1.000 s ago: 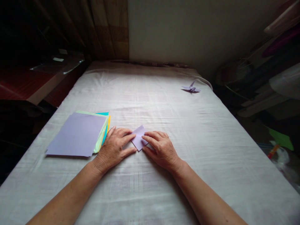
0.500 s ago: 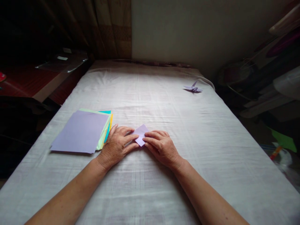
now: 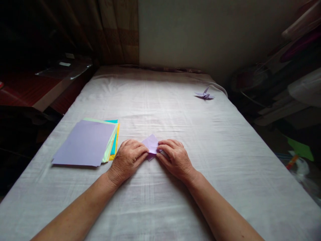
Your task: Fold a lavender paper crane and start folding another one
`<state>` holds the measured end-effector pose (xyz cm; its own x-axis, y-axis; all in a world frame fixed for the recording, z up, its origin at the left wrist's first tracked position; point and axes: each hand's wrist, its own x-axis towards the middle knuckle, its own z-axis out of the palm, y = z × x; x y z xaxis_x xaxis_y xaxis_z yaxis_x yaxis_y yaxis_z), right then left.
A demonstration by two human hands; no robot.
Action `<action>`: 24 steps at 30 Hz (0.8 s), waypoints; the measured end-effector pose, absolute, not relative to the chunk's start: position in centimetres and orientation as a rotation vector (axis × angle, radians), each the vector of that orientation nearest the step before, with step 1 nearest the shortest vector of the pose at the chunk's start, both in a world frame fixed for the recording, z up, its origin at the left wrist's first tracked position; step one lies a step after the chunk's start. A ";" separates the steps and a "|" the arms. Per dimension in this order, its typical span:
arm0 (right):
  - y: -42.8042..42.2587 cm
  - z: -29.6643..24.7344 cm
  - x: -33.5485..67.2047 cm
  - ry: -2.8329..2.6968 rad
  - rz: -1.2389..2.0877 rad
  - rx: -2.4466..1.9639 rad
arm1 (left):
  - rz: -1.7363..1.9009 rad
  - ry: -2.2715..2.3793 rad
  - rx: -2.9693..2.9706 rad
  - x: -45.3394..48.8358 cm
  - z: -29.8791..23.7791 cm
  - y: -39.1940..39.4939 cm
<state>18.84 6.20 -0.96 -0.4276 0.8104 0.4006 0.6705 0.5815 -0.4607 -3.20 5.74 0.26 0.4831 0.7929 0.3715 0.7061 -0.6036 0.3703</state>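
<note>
A small folded piece of purple paper (image 3: 152, 144) lies on the cloth between my hands, one corner pointing away from me. Its near layer is lifted, and a lower flap shows beneath. My left hand (image 3: 130, 155) pinches the left edge between thumb and fingers. On the right edge, my right hand (image 3: 174, 155) has its thumb and fingertips closed on the paper. The fingertips hide both side corners. To the left of my left hand is a stack of square paper (image 3: 84, 142), purple on top, with green, teal and yellow edges showing.
A folded purple paper crane (image 3: 205, 95) stands at the far right of the cloth-covered surface (image 3: 160, 207). At the left, a clear plastic sleeve (image 3: 66, 68) lies on a reddish-brown table (image 3: 22, 92). A green sheet (image 3: 300, 149) and other clutter lie beyond the right edge.
The near layer of the folded paper has come up, showing a flap below. My left fingers have curled from lying spread into a pinch; my right hand keeps its place at the right edge.
</note>
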 end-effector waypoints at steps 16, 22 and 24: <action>6.9 -1.1 19.6 -2.177 0.302 -1.266 | 0.690 1.540 2.370 -2.4 0.7 5.5; 6.9 -1.1 19.4 -2.130 0.361 -1.306 | 0.653 1.606 2.404 -2.1 0.6 5.5; 6.9 -1.1 19.2 -2.109 0.357 -1.333 | 0.653 1.630 2.411 -2.0 0.5 5.5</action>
